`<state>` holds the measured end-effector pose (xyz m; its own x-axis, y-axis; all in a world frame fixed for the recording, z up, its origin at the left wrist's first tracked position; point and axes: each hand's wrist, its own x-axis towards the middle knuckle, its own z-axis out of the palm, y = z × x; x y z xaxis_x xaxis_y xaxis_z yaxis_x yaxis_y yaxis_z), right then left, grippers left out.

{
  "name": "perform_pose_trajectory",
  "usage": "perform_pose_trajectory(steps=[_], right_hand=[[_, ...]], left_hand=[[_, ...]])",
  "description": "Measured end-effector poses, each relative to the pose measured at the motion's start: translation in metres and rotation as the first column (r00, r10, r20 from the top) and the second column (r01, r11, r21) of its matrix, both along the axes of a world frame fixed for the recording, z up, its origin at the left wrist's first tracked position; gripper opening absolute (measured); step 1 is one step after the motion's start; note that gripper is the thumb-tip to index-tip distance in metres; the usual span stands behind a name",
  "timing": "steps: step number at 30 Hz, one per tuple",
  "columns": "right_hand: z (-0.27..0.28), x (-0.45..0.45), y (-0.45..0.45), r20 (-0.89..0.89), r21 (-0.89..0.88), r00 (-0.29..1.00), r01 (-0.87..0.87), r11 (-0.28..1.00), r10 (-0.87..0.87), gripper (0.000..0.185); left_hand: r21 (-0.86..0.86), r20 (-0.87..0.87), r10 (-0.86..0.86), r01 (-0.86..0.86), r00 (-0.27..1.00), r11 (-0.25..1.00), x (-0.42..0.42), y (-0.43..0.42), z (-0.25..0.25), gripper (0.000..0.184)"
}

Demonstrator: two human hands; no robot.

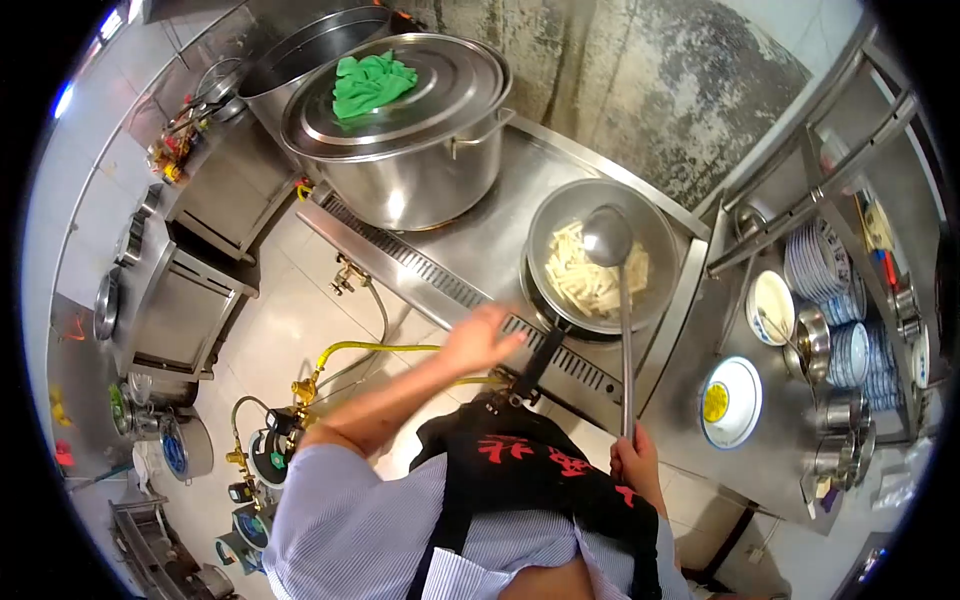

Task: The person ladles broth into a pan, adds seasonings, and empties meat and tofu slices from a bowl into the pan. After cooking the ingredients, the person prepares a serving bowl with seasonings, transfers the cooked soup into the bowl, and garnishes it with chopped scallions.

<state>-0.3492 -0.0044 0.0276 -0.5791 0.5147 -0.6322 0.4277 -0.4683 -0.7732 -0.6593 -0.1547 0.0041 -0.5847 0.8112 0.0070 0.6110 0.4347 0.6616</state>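
My right hand [637, 466] is wrapped round the long handle of a metal ladle [607, 236]. The ladle's bowl is over a wok [655, 215], in which pale, cut strips of food [575, 280] lie. The wok sits on a burner of the steel stove, its black handle [545, 362] pointing toward me. My left hand [478, 342], slightly blurred, hovers left of that handle, apart from it, with thumb and fingers spread and nothing in it.
A large lidded stockpot [420, 170] with a green cloth [372, 84] on top stands left on the stove. To the right, a counter holds a white bowl [740, 420] with something yellow, a cream bowl [770, 300] and stacked dishes [815, 260]. A yellow hose [370, 346] runs below the stove.
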Motion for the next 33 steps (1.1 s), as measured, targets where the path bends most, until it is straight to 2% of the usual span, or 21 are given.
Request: perform_pose_trajectory(steps=[2, 3, 4, 5, 6, 8, 10, 12, 14, 18, 22, 26, 30, 33], right_hand=[[0.003, -0.009, -0.011, -0.046, 0.014, 0.997, 0.057, 0.998, -0.056, 0.028], [0.004, -0.013, -0.014, -0.058, 0.039, 0.996, 0.073, 0.997, -0.071, 0.029], [0.006, -0.017, -0.017, -0.071, 0.065, 0.993, 0.094, 0.993, -0.089, 0.03], [0.008, -0.023, -0.021, -0.022, 0.08, 0.997, 0.075, 0.994, -0.074, 0.035], [0.01, -0.028, -0.026, -0.03, 0.1, 0.996, 0.087, 0.991, -0.084, 0.036], [0.013, -0.037, -0.036, -0.047, 0.144, 0.993, 0.114, 0.983, -0.109, 0.039], [0.018, -0.044, -0.048, -0.069, 0.113, 0.978, 0.205, 0.972, -0.198, 0.038], [0.019, -0.05, -0.059, -0.064, 0.1, 0.959, 0.282, 0.954, -0.277, 0.042], [0.021, -0.05, -0.068, -0.022, 0.111, 0.943, 0.333, 0.936, -0.333, 0.048], [0.024, -0.047, -0.079, -0.039, 0.184, 0.935, 0.353, 0.918, -0.352, 0.051], [0.029, -0.054, -0.082, -0.035, 0.186, 0.914, 0.404, 0.896, -0.405, 0.05], [0.036, -0.063, -0.079, 0.027, 0.2, 0.91, 0.401, 0.894, -0.414, 0.049], [0.021, -0.064, -0.081, -0.031, 0.132, 0.883, 0.467, 0.874, -0.468, 0.049], [0.016, -0.059, -0.083, -0.055, 0.128, 0.883, 0.47, 0.874, -0.466, 0.05]], left_hand=[[0.289, -0.275, 0.09, -0.007, 0.957, 0.957, -0.062, -0.015, 0.057, 0.046], [0.36, -0.478, 0.156, 0.031, 0.864, 0.932, -0.1, -0.019, 0.084, 0.049], [0.428, -0.545, 0.204, 0.061, 0.813, 0.902, -0.143, -0.019, 0.106, 0.048], [0.428, -0.581, 0.273, 0.003, 0.767, 0.904, -0.18, -0.017, 0.13, 0.047], [0.412, -0.592, 0.302, -0.041, 0.747, 0.91, -0.223, -0.015, 0.144, 0.045], [0.378, -0.681, 0.36, -0.115, 0.638, 0.919, -0.331, -0.009, 0.141, 0.042], [0.302, -0.611, 0.384, -0.244, 0.692, 0.921, -0.4, -0.001, 0.144, 0.042], [0.043, -0.566, 0.339, -0.385, 0.751, 0.922, -0.434, 0.009, 0.143, 0.046], [-0.098, -0.59, 0.098, -0.191, 0.801, 0.977, -0.491, 0.014, 0.108, 0.049], [-0.336, -0.568, 0.037, -0.272, 0.822, 0.902, -0.49, 0.039, 0.121, 0.048], [-0.339, -0.618, 0.016, -0.285, 0.786, 0.897, -0.501, 0.044, 0.12, 0.044], [-0.417, -0.45, -0.069, -0.141, 0.89, 0.898, -0.493, 0.043, 0.139, 0.046], [-0.422, -0.508, -0.07, -0.177, 0.859, 0.889, -0.506, 0.047, 0.138, 0.051], [-0.46, -0.454, -0.081, -0.155, 0.887, 0.875, -0.48, 0.052, 0.153, 0.051]])
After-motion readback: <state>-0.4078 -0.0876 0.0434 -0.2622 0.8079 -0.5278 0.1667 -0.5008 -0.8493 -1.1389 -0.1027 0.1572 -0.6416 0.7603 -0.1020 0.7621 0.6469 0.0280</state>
